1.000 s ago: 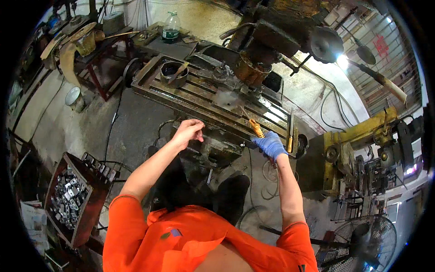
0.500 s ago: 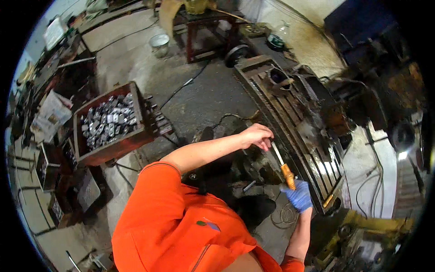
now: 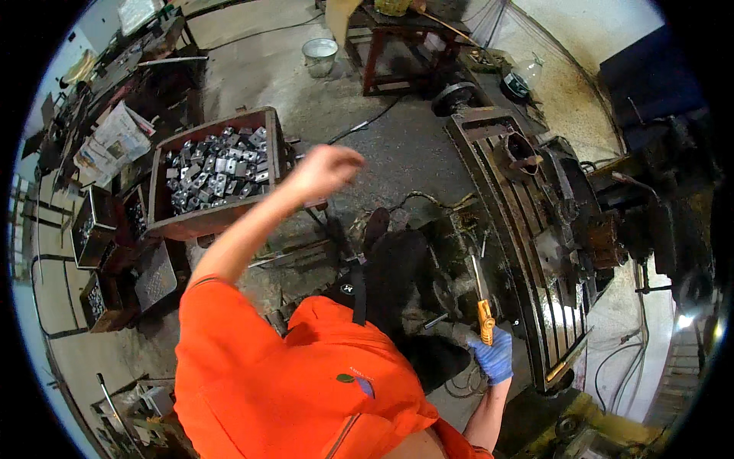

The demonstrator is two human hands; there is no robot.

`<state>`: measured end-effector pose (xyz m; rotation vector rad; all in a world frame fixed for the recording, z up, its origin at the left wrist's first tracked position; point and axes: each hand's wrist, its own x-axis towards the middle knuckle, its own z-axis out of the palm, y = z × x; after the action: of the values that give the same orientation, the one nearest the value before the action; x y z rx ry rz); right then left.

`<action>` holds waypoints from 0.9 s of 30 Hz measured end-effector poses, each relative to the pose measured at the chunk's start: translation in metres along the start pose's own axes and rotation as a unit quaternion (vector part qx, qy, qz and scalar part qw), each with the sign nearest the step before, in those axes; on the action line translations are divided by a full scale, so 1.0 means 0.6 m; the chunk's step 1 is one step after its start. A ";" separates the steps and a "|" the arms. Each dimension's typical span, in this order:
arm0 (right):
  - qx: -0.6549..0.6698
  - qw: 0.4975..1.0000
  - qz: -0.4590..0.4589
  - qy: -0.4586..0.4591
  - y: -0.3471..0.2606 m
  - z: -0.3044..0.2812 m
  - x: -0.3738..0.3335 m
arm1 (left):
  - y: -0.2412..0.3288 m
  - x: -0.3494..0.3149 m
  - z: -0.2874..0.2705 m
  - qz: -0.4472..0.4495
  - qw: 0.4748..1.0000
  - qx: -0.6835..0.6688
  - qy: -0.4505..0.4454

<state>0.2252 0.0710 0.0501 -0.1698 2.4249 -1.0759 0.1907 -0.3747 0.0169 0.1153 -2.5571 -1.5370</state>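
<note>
My bare left hand (image 3: 330, 170) is raised in front of the metal crate, between it and the machine table. Motion blurs its fingers; they look bent, and whether anything is in them does not show. My right hand (image 3: 493, 356), in a blue glove, is wrapped round the lower end of a yellow-handled tool (image 3: 485, 317). From the handle a long, thin metal shaft points away from me, beside the slotted machine table (image 3: 544, 306). The rusty crate (image 3: 210, 222) on the left holds many small metal blocks (image 3: 222, 172) with holes in them.
Smaller bins (image 3: 98, 222) stand left of the crate, near a crumpled printed sheet (image 3: 115, 145). A metal bucket (image 3: 319, 57) and a dark red stand (image 3: 375, 65) are farther back. Machine parts (image 3: 604, 237) rise behind the slotted table. A cable (image 3: 367, 122) crosses the floor.
My left hand has swung left, away from the tool's tip toward the crate. My right hand still grips the tool, slightly lower in view. The whole view has shifted.
</note>
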 end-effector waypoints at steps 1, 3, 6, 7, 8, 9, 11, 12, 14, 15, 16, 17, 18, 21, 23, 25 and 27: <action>-0.017 1.000 0.000 -0.003 0.006 0.005 -0.002 | -0.032 -0.015 -0.055 0.066 0.985 0.131 0.096; -0.060 0.998 -0.002 -0.003 0.016 0.012 -0.005 | -0.065 -0.048 -0.161 -0.095 0.955 0.207 0.188; -0.054 0.998 -0.040 -0.015 0.040 0.022 0.002 | -0.184 -0.117 -0.284 -0.185 0.852 0.415 0.258; -0.055 0.997 -0.044 -0.015 0.034 0.023 0.003 | -0.187 -0.135 -0.293 -0.227 0.840 0.437 0.229; -0.053 0.998 -0.043 -0.013 0.024 0.027 0.001 | -0.186 -0.147 -0.291 -0.267 0.825 0.458 0.196; -0.052 0.998 -0.043 -0.012 0.019 0.028 -0.001 | -0.187 -0.150 -0.286 -0.294 0.816 0.470 0.164; -0.092 0.995 -0.044 -0.019 0.026 0.027 0.002 | -0.199 -0.151 -0.269 -0.259 0.817 0.489 0.160; -0.112 0.992 -0.046 -0.023 0.027 0.026 0.003 | -0.208 -0.153 -0.267 -0.239 0.815 0.500 0.169; -0.152 0.987 -0.048 -0.017 0.019 0.030 0.002 | -0.210 -0.158 -0.273 -0.237 0.822 0.489 0.170; -0.171 0.984 -0.048 -0.013 0.017 0.030 0.000 | -0.208 -0.157 -0.271 -0.234 0.826 0.484 0.170; -0.151 0.987 -0.050 -0.009 0.020 0.028 -0.002 | -0.212 -0.158 -0.267 -0.231 0.825 0.485 0.174; -0.128 0.990 -0.054 -0.006 0.027 0.029 -0.006 | -0.209 -0.161 -0.266 -0.228 0.823 0.488 0.180; -0.105 0.993 -0.058 -0.003 0.033 0.031 -0.008 | -0.205 -0.164 -0.263 -0.225 0.820 0.492 0.185; -0.122 0.991 -0.055 0.001 0.046 0.033 -0.010 | -0.190 -0.171 -0.256 -0.223 0.813 0.504 0.187; -0.144 0.988 -0.061 -0.001 0.048 0.033 -0.011 | -0.187 -0.171 -0.252 -0.222 0.804 0.520 0.185; -0.154 0.986 -0.069 0.002 0.049 0.034 -0.012 | -0.189 -0.169 -0.248 -0.217 0.793 0.538 0.189; -0.154 0.985 -0.080 0.011 0.045 0.036 -0.013 | -0.198 -0.171 -0.247 -0.212 0.794 0.531 0.207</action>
<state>0.2442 0.0774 0.0209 -0.4645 2.6211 -0.7621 0.3154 -0.5444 -0.0293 1.0566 -2.7235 0.1106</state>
